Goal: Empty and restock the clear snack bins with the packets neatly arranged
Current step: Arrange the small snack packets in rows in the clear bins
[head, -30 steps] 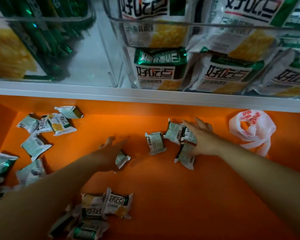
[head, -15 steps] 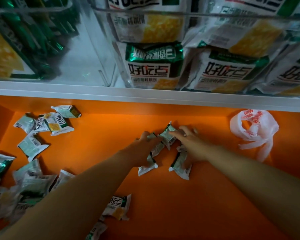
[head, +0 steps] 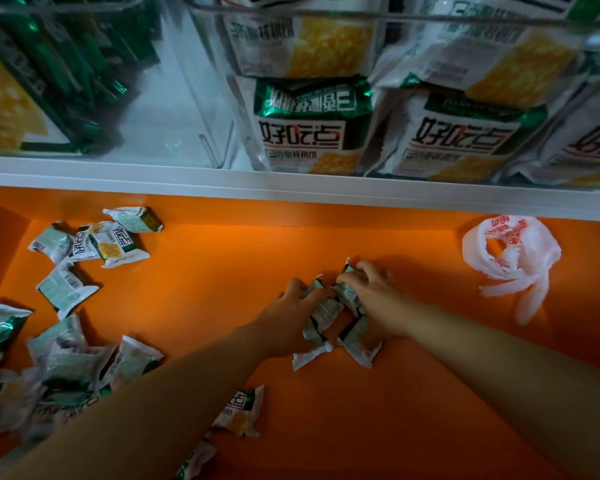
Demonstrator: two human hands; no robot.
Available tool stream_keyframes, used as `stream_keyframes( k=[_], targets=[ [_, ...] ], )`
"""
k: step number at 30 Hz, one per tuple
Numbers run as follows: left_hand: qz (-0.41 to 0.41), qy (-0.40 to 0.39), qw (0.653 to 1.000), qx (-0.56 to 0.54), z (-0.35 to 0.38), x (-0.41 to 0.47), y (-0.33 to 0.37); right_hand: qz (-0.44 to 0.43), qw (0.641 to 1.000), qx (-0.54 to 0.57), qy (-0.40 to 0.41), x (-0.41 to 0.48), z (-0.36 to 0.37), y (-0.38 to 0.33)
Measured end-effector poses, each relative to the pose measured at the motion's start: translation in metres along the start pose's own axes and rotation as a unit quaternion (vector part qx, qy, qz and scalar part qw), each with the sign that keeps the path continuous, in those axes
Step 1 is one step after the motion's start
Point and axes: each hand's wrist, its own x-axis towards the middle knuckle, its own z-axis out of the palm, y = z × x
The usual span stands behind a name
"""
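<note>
Nearest the front edge of the orange counter (head: 378, 427), a single packet (head: 240, 408) is lying face up, half under the left forearm. A loose heap of packets (head: 73, 368) is spilling across the near left side. It is probably stock tipped out of a bin and waiting its turn.

At the middle of the counter, the left hand (head: 293, 315) and right hand (head: 378, 299) are closing in from either side on a small bundle of packets (head: 326, 311). The fingers of both are curled and clamped on the wrappers, squeezing them edge to edge. This looks like squaring them into one stack so they go into a bin in order rather than loose. Two packets are sticking out below the grip and touching the counter.

Further back, scattered packets (head: 94, 244) are lying near the far left corner, and a crumpled white plastic bag (head: 513, 258) is sitting near the far right corner, well apart from the hands.

Beyond the white ledge (head: 291, 190), the right clear bin (head: 312, 126) is holding large packets standing in rows, and the left clear bin (head: 49, 81) is holding green ones.
</note>
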Motion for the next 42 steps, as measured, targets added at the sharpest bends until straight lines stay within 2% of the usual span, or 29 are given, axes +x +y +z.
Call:
stream_keyframes(
  k=[3,8,14,18,29,33,36,42],
  targets=[
    [0.006,0.002,1.0,0.001,0.001,-0.001,-0.001,-0.004,1.0,-0.004,-0.002,-0.001,0.005,0.001],
    [0.002,-0.012,0.999,-0.039,0.006,-0.014,-0.001,-0.026,0.998,0.015,0.059,-0.007,0.016,0.012],
    [-0.022,0.001,0.993,-0.119,-0.001,-0.019,0.004,-0.032,0.976,0.184,0.109,-0.018,0.001,0.021],
    [-0.011,0.033,0.989,-0.144,-0.015,-0.021,0.023,-0.035,0.97,0.212,0.112,-0.038,-0.022,0.017],
    [0.032,0.069,0.997,-0.027,-0.124,-0.124,0.103,-0.088,0.965,0.194,0.154,-0.176,-0.097,-0.037],
    [0.054,0.109,0.993,0.003,-0.174,-0.176,0.139,-0.103,0.963,0.174,0.176,-0.244,-0.138,-0.061],
    [0.074,0.142,0.987,-0.015,-0.2,-0.212,0.165,-0.118,0.954,0.193,0.199,-0.289,-0.162,-0.071],
    [0.081,0.27,0.958,-0.049,-0.232,-0.241,0.197,-0.163,0.886,0.29,0.323,-0.322,-0.193,-0.084]
  ],
)
